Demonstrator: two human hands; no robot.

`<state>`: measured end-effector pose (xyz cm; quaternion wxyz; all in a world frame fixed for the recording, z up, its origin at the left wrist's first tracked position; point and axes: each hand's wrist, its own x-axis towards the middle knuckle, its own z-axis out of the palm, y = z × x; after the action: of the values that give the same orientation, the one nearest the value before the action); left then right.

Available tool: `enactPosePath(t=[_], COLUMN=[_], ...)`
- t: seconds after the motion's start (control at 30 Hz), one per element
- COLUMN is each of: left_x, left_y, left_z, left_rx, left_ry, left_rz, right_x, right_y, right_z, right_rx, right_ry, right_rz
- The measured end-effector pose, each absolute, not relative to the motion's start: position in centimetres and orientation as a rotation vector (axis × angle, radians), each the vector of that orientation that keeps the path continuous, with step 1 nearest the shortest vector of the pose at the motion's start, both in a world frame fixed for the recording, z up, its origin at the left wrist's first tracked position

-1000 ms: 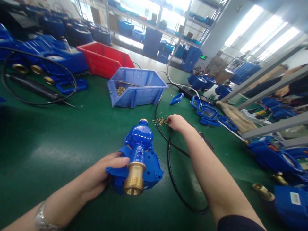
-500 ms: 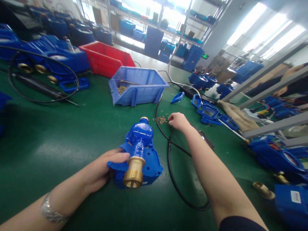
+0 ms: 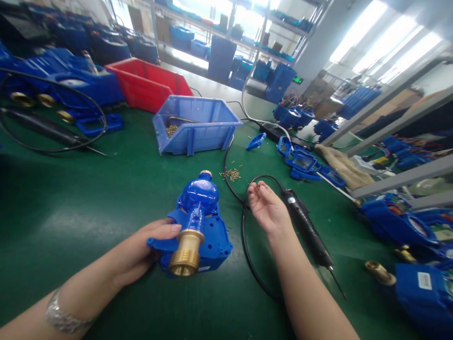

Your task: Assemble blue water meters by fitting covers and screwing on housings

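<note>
My left hand grips the side of a blue water meter, thumb on top of its blue casing. The meter's threaded brass pipe end points toward me. To its right, my right hand is raised with the palm turned up and the fingers curled together, pinching what looks like small brass screws, mostly hidden by the fingertips. A loose pile of brass screws lies on the green table just beyond that hand. Beside my right forearm lies a black electric screwdriver, its cable looping under the hand.
Behind the screws stands a blue bin with small brass parts inside, and a red bin adjoins it. A second black screwdriver lies left. Blue covers, a cloth and more meters occupy the right side.
My right hand has come back from the screw pile toward me and turned palm up. The electric screwdriver under that arm is now uncovered. My left hand keeps its hold on the water meter.
</note>
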<state>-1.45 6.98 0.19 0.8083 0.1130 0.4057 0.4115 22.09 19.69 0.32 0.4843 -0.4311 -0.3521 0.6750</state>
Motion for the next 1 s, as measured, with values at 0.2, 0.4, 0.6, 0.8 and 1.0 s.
enactPosePath(t=[0.2,0.4,0.6,0.8,1.0], left_x=[-1.4,-1.4,-1.3,-1.1,-1.1], left_y=[7.1,7.0,7.2,7.3,7.2], left_z=[0.3,0.3,0.7,1.1,1.2], left_rx=[0.265,0.315,0.304,0.287,0.293], left_ry=[0.848,0.835,0.836,0.844,0.871], left_rz=[0.883,0.902,0.892,0.904,0.897], right_x=[19.5,17.7,17.3,18.9,20.1], right_y=[16.3,14.7,14.6,15.4,17.0], right_z=[1.4,1.0,1.8,2.6,0.5], right_rx=[-1.117,-1.252,-1.338,-1.265,-1.170], right_ry=[-1.018,-1.305,-1.587,-1.428,-0.877], right_rz=[1.784,1.567,1.317,1.661,1.857])
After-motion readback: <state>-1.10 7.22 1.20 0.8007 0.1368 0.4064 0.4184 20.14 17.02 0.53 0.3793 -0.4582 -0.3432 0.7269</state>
